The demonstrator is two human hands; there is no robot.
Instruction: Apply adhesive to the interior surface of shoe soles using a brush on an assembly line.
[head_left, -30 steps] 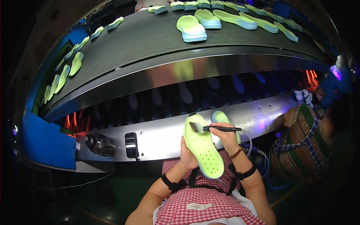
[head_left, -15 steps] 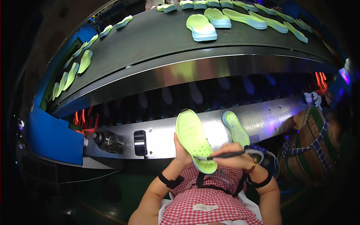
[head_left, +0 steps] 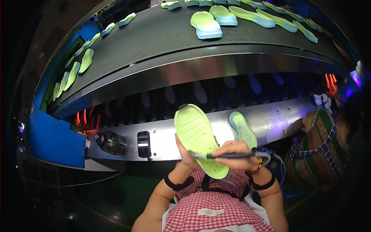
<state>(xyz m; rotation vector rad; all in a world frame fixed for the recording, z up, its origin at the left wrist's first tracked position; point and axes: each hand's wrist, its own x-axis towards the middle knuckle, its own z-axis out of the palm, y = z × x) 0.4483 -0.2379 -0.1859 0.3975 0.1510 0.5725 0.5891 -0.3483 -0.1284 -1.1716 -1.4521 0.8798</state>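
Note:
A light green shoe sole is tilted up in front of me, its toe end away from me and small holes in the part near my body. My left hand is closed round its left edge; some fingertips show at the right edge. In my right hand is a black-handled brush, pinched and lying nearly level. Its pale, blurred tip is over the sole's left edge, near my left hand; contact is hard to tell. Another green sole with a bluish rim lies on the metal ledge, just beyond my right hand.
Beyond the steel ledge, a dark conveyor belt carries several green and blue soles. A clear bottle and a black phone-like object occupy the ledge's left. Another person in striped clothing is at right.
The sole has tilted and its far end has moved up and left. My right hand has carried the brush tip leftward across the sole. Soles on the belt's left have shifted slightly.

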